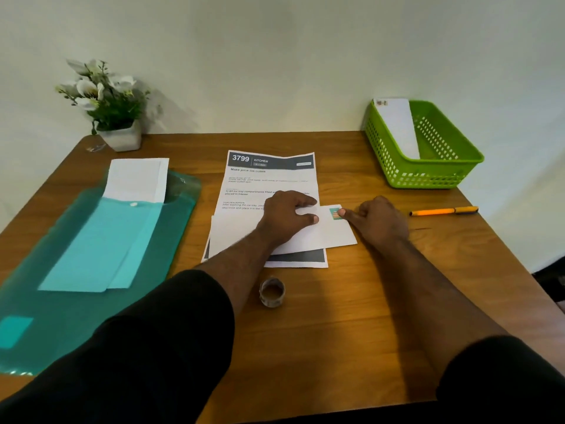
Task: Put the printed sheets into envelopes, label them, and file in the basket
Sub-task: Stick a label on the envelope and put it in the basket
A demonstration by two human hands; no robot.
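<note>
Head view: the left hand (287,218) presses flat on a white envelope (324,234) lying over printed sheets (269,182) on the wooden surface (336,316). The right hand (379,221), fingers curled, presses a thumb on its small label (335,214). Another envelope stands in the green basket (458,166).

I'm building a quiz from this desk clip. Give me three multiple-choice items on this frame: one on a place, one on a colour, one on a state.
1. Where does the pen lie?
A. in the basket
B. on the table, right of the hands
C. on the folder

2. What colour is the basket?
A. green
B. red
C. grey

3. What is the right hand doing?
A. writing with the pen
B. lifting the tape roll
C. pressing a fingertip on the envelope's sticker

Answers: 1 B, it rests on bare wood beyond the right hand. 2 A, its mesh walls are bright green. 3 C, the fingertip meets the sticker while the left hand holds the envelope flat.
</note>
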